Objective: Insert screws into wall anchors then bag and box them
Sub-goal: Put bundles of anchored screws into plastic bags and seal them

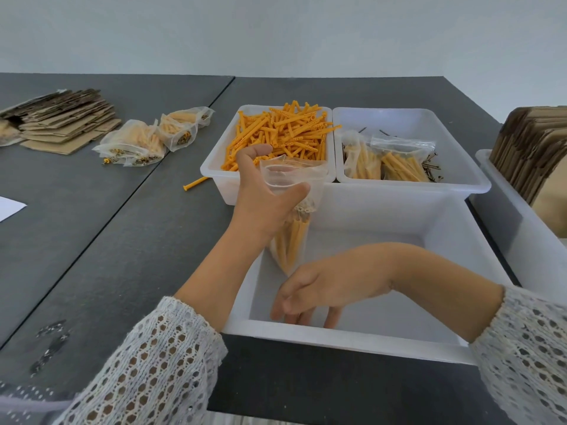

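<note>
My left hand [264,191] grips a clear zip bag [293,210] by its open mouth, upright over the near white tray [352,335]; several orange anchors stand inside the bag. My right hand [310,296] reaches down into that tray, fingers pointing at its floor; whatever the fingertips touch is hidden by the tray rim. Behind, a white bin [214,170] is heaped with loose orange anchors [285,130]. The bin to its right [460,179] holds dark screws [431,167] and two filled bags [389,161].
Filled bags [144,139] lie at the left beside a stack of flat cardboard boxes [61,121]. One loose anchor [194,183] lies on the dark table. More folded cardboard [530,142] stands in a tray at the right edge. White paper [9,207] is at far left.
</note>
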The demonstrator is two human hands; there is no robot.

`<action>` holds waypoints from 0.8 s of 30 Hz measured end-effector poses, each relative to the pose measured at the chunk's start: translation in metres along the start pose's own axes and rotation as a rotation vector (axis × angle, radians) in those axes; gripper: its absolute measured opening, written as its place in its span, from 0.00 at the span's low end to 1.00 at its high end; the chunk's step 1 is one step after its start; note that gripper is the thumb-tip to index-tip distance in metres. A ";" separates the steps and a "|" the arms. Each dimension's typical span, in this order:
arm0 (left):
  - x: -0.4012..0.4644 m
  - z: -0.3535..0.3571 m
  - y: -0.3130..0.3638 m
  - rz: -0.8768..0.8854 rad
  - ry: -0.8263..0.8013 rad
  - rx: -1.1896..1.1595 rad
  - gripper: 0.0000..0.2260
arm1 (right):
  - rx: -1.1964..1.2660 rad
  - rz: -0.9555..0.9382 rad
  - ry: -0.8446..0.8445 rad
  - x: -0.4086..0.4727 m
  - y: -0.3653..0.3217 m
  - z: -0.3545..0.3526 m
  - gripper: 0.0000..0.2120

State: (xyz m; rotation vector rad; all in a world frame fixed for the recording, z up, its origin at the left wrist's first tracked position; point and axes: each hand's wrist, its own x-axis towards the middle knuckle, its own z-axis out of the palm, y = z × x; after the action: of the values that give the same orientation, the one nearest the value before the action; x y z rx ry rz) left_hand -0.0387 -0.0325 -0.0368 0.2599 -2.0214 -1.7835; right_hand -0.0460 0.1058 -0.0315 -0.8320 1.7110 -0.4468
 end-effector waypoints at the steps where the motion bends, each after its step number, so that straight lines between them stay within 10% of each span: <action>1: 0.000 0.000 0.000 -0.001 -0.001 0.001 0.29 | -0.002 -0.003 -0.008 0.001 0.000 0.001 0.18; 16: 0.003 -0.001 0.000 -0.012 0.008 0.001 0.30 | -0.195 -0.054 -0.042 0.015 0.009 -0.001 0.10; 24: 0.003 -0.002 -0.004 0.000 -0.031 0.001 0.30 | 0.117 -0.458 0.037 -0.033 0.008 -0.043 0.06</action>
State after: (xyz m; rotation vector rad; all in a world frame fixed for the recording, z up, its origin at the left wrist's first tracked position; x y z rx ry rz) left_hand -0.0406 -0.0357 -0.0396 0.2338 -2.0435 -1.7970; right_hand -0.0854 0.1302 -0.0015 -1.1368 1.5058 -0.8669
